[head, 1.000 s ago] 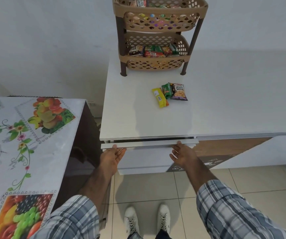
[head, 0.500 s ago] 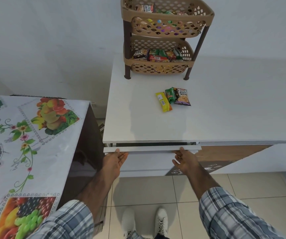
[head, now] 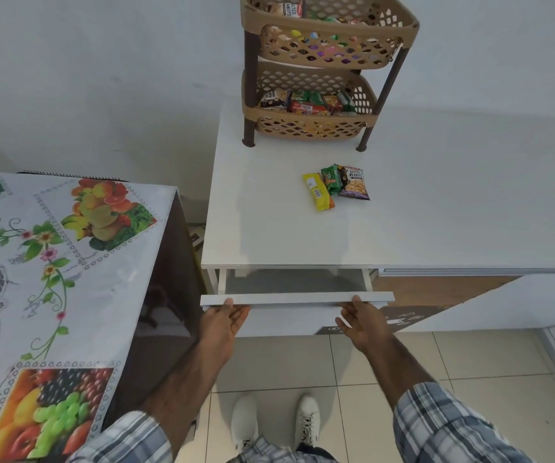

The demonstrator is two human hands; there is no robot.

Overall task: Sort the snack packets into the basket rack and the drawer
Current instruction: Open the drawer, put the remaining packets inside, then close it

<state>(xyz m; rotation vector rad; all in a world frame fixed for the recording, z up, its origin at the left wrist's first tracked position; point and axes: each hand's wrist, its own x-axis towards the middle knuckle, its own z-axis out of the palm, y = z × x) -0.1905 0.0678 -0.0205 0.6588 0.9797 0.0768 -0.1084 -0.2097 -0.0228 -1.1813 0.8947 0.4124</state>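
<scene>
Head cam: looking down at a white counter [head: 436,202] with a drawer [head: 296,299] pulled partway out under its front edge.
Left hand [head: 224,324]: palm up, fingers curled under the left end of the drawer front, so it's gripping the lip from below.
Right hand [head: 363,324]: same deal near the right end, fingertips hooked up under the front panel and thumb out to the side, holding the drawer.
Drawer inside: only a strip of the grey bottom shows, and no packets are visible on that part.
Loose snacks: three packets sit together on the counter, between the rack and the drawer. A yellow packet [head: 316,191] is on the left, a green packet [head: 331,179] is in the middle, and a salted peanuts packet [head: 354,183] is on the right, overlapping or at least touching each other.
Basket rack [head: 322,71]: tan two-tier thing with dark legs, at the back of the counter by the wall. Both tiers already hold packets; the lower one has a row of them.
Off to the left: a table with a fruit-print tablecloth [head: 52,279], just beside the counter.
Floor: pale tiles and white shoes [head: 276,421] right below the drawer.
Sleeves: plaid, pushed up the forearms.
</scene>
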